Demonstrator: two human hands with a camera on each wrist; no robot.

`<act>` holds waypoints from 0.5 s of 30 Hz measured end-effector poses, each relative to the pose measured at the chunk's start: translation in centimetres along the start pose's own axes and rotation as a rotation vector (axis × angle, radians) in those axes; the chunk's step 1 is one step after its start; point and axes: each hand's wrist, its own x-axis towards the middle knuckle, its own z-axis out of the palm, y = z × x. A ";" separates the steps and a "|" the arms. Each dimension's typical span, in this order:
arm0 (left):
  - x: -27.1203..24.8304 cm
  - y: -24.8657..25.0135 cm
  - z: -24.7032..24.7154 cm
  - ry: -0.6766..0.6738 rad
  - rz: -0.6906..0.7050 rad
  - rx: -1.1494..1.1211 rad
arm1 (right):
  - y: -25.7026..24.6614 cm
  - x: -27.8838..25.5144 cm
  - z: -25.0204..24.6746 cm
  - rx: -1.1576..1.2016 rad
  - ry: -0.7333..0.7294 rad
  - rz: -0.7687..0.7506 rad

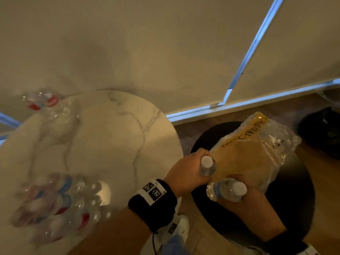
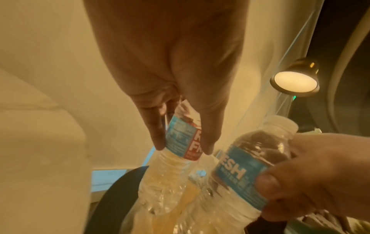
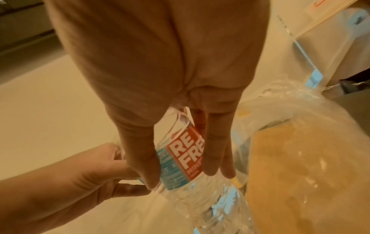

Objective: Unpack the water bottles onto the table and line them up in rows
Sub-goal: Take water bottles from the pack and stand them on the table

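Fingers (image 2: 156,126) of the left hand (image 1: 185,172) are curled around one water bottle (image 1: 207,167), thumb on one side of the label and the other fingers on the opposite side. In the left wrist view this label is blue with small print, and a red panel beside it shows the letters "R" and "F". The bottle has a white cap and its lower part sits in the torn plastic wrap (image 1: 257,148), right of centre in the head view.

At the left of the head view, the round marble table (image 1: 114,137) carries a blurred group of bottles (image 1: 60,205) in the lower left, and a few more bottles (image 1: 44,102) stand at its upper left edge. Their labels look red and blue, but the writing is too blurred to read.

Further right, the right hand (image 1: 252,197) grips a second bottle (image 1: 227,190), with the thumb and fingers wrapped over the label. In the right wrist view this label reads "RE", "FRE" and "MINE" in white on red. The wrap lies on a black round stool (image 1: 298,190) and has a yellow sheet with black handwriting that I cannot read.
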 end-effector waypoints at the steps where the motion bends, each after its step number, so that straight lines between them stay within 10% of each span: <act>1: -2.2 -0.4 -0.7 0.046 -0.012 -0.023 | -1.1 -0.9 0.9 0.028 -0.023 -0.029; 15: -36.2 -14.7 -4.6 0.335 -0.307 -0.045 | -13.7 -13.0 24.3 0.048 -0.200 -0.125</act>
